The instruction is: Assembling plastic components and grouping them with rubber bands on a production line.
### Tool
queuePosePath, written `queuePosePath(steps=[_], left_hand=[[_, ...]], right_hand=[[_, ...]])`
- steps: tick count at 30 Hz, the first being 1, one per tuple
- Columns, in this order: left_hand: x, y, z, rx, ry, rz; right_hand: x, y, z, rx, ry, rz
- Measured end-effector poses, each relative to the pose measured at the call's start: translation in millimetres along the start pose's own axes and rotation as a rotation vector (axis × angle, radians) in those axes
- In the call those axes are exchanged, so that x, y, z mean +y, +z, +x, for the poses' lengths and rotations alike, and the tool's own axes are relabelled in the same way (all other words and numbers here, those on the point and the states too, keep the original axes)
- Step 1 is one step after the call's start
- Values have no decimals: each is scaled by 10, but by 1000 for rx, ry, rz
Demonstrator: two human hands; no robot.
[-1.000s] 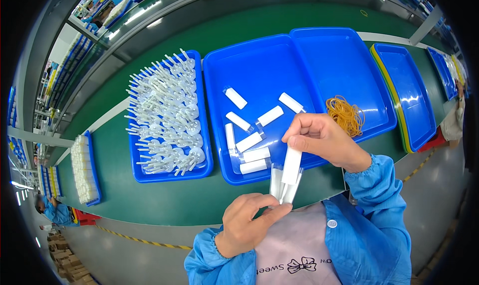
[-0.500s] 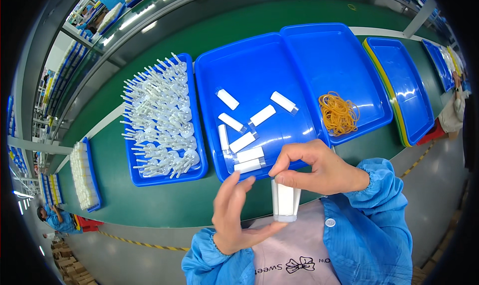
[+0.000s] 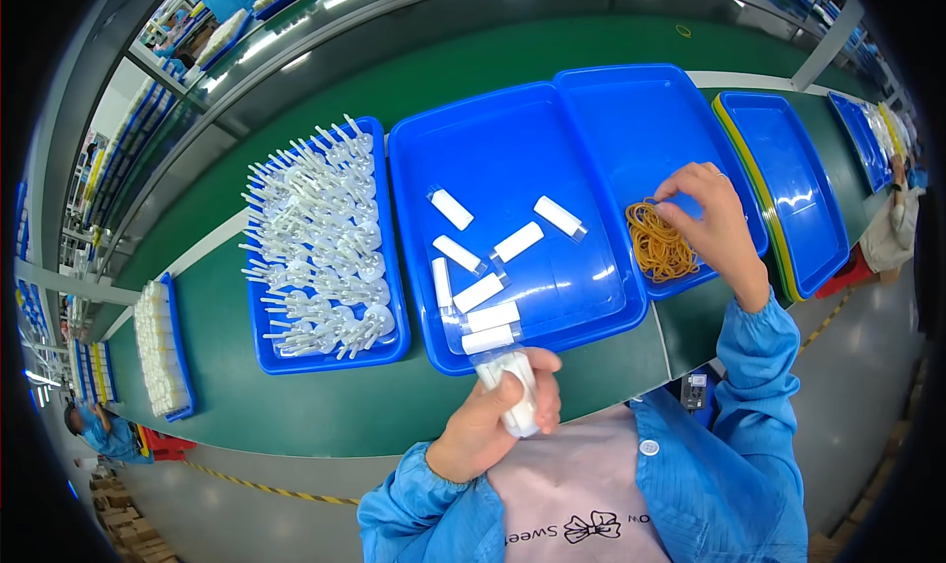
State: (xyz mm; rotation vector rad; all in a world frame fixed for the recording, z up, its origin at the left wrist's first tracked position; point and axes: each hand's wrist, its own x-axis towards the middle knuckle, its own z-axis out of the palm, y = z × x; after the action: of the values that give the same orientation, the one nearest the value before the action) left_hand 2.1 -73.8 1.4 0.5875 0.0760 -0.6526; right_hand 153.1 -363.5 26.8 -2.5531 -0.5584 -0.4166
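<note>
My left hand (image 3: 488,420) is wrapped round a bundle of white tubes with clear ends (image 3: 510,391), held tilted at the near edge of the middle blue tray (image 3: 532,130). Several loose tubes of that kind, such as one white tube (image 3: 518,241), lie in this tray. Over the right-hand blue tray (image 3: 616,95), my right hand (image 3: 705,218) pinches thumb and forefinger together at the top edge of a heap of amber rubber bands (image 3: 662,248). A band appears to be caught at the fingertips.
To the left, a blue tray (image 3: 392,331) is heaped with white stemmed plastic parts (image 3: 315,238). Further left stands a tray of white pieces (image 3: 156,346). Stacked blue and yellow trays (image 3: 788,179) are on the right of the green table (image 3: 286,415). Other people work farther off.
My right hand has left the bundle and moved right and away from me to the rubber bands. My left hand has closed round the bundle and tilted it.
</note>
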Motion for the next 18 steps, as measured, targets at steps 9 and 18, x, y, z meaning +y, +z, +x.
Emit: queuePosePath(steps=[9,18], left_hand=[[5,-56,34,260,326,398],[-57,-2,91,365,361,1139]], right_hand=[[242,137,2,211,31,-95],[-195,232,79,227,-85,-219]])
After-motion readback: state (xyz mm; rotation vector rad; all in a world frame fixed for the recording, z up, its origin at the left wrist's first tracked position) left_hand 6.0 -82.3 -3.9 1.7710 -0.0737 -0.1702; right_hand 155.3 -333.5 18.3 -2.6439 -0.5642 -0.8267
